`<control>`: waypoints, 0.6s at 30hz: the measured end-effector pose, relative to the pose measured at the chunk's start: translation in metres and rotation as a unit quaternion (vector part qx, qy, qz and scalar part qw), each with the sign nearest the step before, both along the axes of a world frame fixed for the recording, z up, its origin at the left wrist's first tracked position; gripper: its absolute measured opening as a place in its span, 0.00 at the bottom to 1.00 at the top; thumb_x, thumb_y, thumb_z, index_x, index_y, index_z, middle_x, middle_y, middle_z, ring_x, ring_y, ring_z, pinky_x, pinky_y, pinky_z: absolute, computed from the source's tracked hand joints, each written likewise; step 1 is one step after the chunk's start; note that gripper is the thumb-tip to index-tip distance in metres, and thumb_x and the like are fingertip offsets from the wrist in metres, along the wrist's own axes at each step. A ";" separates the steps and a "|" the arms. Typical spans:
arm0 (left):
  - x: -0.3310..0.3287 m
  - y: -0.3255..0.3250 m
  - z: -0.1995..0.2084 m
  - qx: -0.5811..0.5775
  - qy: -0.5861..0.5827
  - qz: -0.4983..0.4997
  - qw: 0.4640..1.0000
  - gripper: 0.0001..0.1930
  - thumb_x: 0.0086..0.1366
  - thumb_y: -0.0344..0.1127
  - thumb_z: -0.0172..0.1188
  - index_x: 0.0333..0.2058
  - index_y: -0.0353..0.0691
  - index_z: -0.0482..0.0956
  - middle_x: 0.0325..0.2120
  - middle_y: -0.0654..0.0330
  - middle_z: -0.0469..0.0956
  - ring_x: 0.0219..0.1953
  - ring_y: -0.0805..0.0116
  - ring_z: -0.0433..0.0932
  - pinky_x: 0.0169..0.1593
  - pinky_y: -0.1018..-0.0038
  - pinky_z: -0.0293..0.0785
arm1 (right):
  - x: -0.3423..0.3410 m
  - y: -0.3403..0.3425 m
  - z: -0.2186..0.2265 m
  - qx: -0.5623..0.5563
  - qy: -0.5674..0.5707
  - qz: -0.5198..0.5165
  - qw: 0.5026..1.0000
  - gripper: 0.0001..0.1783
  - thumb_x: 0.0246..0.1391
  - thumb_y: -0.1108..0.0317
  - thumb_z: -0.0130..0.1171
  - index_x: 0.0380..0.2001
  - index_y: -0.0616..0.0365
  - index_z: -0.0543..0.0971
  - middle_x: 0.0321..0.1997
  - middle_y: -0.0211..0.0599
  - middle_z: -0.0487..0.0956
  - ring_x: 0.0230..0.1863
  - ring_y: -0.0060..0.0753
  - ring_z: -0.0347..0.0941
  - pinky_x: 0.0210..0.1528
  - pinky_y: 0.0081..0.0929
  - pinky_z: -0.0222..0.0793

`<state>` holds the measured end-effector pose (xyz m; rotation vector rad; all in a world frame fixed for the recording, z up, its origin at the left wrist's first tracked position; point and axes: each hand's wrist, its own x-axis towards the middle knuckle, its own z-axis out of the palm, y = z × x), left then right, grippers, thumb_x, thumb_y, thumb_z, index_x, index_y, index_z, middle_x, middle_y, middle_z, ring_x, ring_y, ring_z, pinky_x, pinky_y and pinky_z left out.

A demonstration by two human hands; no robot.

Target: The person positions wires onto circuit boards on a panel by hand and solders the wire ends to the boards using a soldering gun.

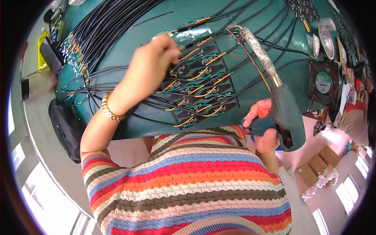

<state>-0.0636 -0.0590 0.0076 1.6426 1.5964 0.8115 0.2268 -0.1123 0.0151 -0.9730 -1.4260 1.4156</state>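
Note:
My right hand point(263, 121) grips a soldering gun point(289, 113) with a dark green body and a red trigger. Its scorched metal barrel and thin feed tube point away from me, over the far right of the boards. A panel of small black circuit boards point(211, 92) lies in front of me, with black cables ending in orange and green wires across it. Over the panel's far left part is my left hand point(150, 64), its fingers curled together. What those fingers hold, if anything, is hidden beneath the hand.
A thick bundle of black cables point(113, 25) with bare coloured ends covers the far left of the green table point(250, 78). At the right stand a black cooling fan point(323, 84) and a round metal dish point(326, 41). More boards point(303, 9) lie at the far right.

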 end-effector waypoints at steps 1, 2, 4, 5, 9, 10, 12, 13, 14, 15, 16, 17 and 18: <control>0.009 -0.005 0.000 -0.001 0.015 -0.033 0.999 0.03 0.62 0.28 0.55 0.32 0.35 0.72 0.23 0.52 0.77 0.27 0.57 0.76 0.33 0.68 0.72 | -0.001 0.002 -0.002 0.001 -0.002 0.005 1.000 0.38 0.55 0.38 0.53 0.49 0.66 0.66 0.32 0.41 0.72 0.25 0.27 0.71 0.30 0.24 0.69; 0.017 -0.010 0.003 0.047 0.036 -0.104 0.993 0.03 0.60 0.27 0.53 0.32 0.36 0.71 0.24 0.52 0.75 0.30 0.52 0.77 0.34 0.65 0.74 | -0.002 0.003 -0.006 0.009 0.026 0.013 1.000 0.38 0.54 0.38 0.53 0.50 0.65 0.65 0.32 0.42 0.72 0.26 0.28 0.71 0.31 0.25 0.70; 0.026 -0.020 0.000 0.138 0.140 -0.195 0.961 0.08 0.54 0.21 0.54 0.33 0.37 0.71 0.27 0.55 0.72 0.29 0.56 0.76 0.33 0.68 0.74 | -0.008 0.004 -0.009 0.016 0.055 0.030 0.998 0.39 0.54 0.37 0.53 0.50 0.65 0.64 0.32 0.42 0.72 0.26 0.28 0.72 0.31 0.26 0.70; 0.030 -0.021 0.002 0.155 0.162 -0.202 0.953 0.09 0.52 0.23 0.54 0.34 0.38 0.70 0.28 0.56 0.71 0.30 0.55 0.76 0.31 0.66 0.75 | -0.011 0.004 -0.009 -0.002 0.078 0.021 0.997 0.39 0.54 0.37 0.53 0.51 0.65 0.64 0.33 0.42 0.72 0.27 0.28 0.72 0.31 0.26 0.70; 0.012 -0.013 0.014 0.195 0.209 -0.143 0.948 0.09 0.51 0.25 0.54 0.34 0.41 0.70 0.31 0.59 0.71 0.29 0.58 0.77 0.27 0.66 0.75 | -0.023 0.007 -0.004 -0.064 0.108 -0.009 0.992 0.40 0.53 0.36 0.54 0.50 0.65 0.64 0.31 0.42 0.72 0.25 0.28 0.71 0.28 0.23 0.68; 0.000 -0.008 0.016 0.222 0.258 -0.106 0.934 0.09 0.51 0.25 0.54 0.33 0.42 0.71 0.31 0.60 0.72 0.28 0.58 0.77 0.27 0.67 0.75 | -0.026 0.009 -0.002 -0.083 0.099 -0.034 0.991 0.41 0.51 0.36 0.55 0.48 0.66 0.66 0.28 0.42 0.73 0.22 0.27 0.70 0.25 0.21 0.66; -0.032 0.001 0.005 0.260 0.311 -0.044 0.913 0.08 0.51 0.25 0.55 0.31 0.44 0.74 0.31 0.61 0.73 0.27 0.58 0.77 0.26 0.67 0.74 | -0.027 0.013 -0.004 -0.097 0.090 0.013 0.991 0.40 0.53 0.36 0.53 0.50 0.66 0.64 0.30 0.42 0.72 0.24 0.27 0.71 0.27 0.23 0.68; -0.043 0.001 0.002 0.249 0.319 -0.014 0.914 0.06 0.52 0.26 0.57 0.29 0.44 0.77 0.30 0.62 0.73 0.26 0.58 0.76 0.26 0.67 0.73 | -0.028 0.016 -0.005 -0.111 0.081 0.061 0.989 0.39 0.55 0.37 0.51 0.51 0.65 0.63 0.32 0.42 0.72 0.26 0.28 0.71 0.29 0.25 0.70; -0.047 -0.001 0.000 0.223 0.296 0.017 0.928 0.04 0.54 0.27 0.59 0.29 0.44 0.78 0.29 0.62 0.73 0.25 0.60 0.75 0.28 0.68 0.73 | -0.032 0.018 -0.003 -0.111 0.080 0.061 0.989 0.39 0.55 0.37 0.51 0.51 0.65 0.63 0.32 0.42 0.72 0.26 0.28 0.71 0.29 0.25 0.70; -0.049 -0.002 -0.005 0.211 0.239 0.021 0.947 0.03 0.55 0.28 0.59 0.29 0.44 0.78 0.28 0.62 0.72 0.24 0.62 0.74 0.28 0.69 0.72 | -0.038 0.019 0.000 -0.115 0.056 0.069 0.989 0.39 0.55 0.37 0.51 0.50 0.66 0.64 0.31 0.42 0.72 0.25 0.27 0.71 0.28 0.23 0.69; -0.050 -0.003 -0.008 0.199 0.180 0.026 0.963 0.02 0.56 0.28 0.60 0.29 0.44 0.78 0.27 0.62 0.72 0.24 0.64 0.74 0.28 0.70 0.71 | -0.044 0.019 0.001 -0.119 0.032 0.078 0.989 0.39 0.55 0.37 0.51 0.50 0.66 0.64 0.30 0.42 0.72 0.24 0.27 0.71 0.26 0.22 0.68; -0.049 -0.005 -0.009 0.197 0.177 0.026 0.964 0.02 0.56 0.28 0.60 0.29 0.44 0.78 0.27 0.62 0.72 0.24 0.64 0.74 0.28 0.70 0.71 | -0.050 0.018 0.000 -0.117 0.030 0.073 0.990 0.38 0.55 0.37 0.51 0.48 0.66 0.66 0.28 0.43 0.73 0.22 0.26 0.70 0.23 0.20 0.66; -0.045 -0.007 -0.008 0.142 0.124 0.047 0.981 0.03 0.54 0.28 0.60 0.28 0.43 0.78 0.26 0.62 0.72 0.23 0.65 0.73 0.29 0.71 0.70 | -0.053 0.018 0.001 -0.119 0.026 0.073 0.990 0.38 0.55 0.37 0.51 0.48 0.66 0.66 0.28 0.43 0.73 0.22 0.26 0.70 0.23 0.20 0.66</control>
